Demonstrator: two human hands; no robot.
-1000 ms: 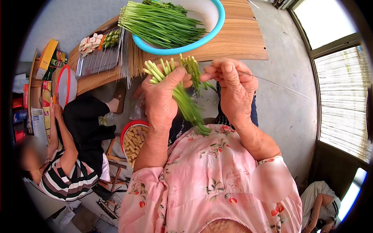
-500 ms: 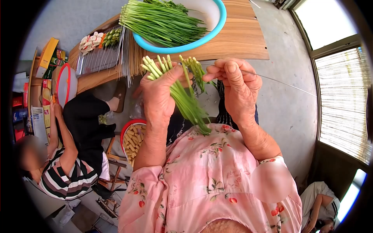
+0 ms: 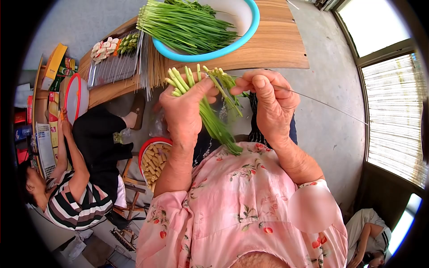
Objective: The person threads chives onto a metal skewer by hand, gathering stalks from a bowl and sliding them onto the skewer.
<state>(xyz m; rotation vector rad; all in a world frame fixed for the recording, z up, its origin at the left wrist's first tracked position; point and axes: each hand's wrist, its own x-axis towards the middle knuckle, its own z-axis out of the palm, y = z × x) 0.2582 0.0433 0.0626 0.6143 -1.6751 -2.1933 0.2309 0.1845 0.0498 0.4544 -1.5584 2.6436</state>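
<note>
A bunch of green garlic chives [image 3: 218, 129] is gripped in my left hand [image 3: 182, 109], pale cut ends up and leaves hanging toward my lap. My right hand [image 3: 272, 102] pinches a thin metal skewer [image 3: 330, 103], whose long end runs out to the right. Short chive pieces [image 3: 225, 85] are threaded near the skewer's other end, between my two hands. The skewer's tip lies by my left fingertips and is partly hidden. Beyond my hands, a white basin with a blue rim [image 3: 196, 58] holds a large bundle of chives [image 3: 187, 27].
The basin stands on a wooden table [image 3: 281, 40]. Left on it are a metal tray [image 3: 114, 69] of filled skewers and a bundle of bare skewers [image 3: 149, 62]. A red-rimmed container [image 3: 145, 144] of tan pieces stands below. A co-worker [image 3: 80, 196] sits at left; another person [image 3: 368, 236] is lower right.
A chive stalk by my left fingertips now slants across to the right at the skewer. My hands have shifted only slightly, and my right hand still pinches the skewer.
</note>
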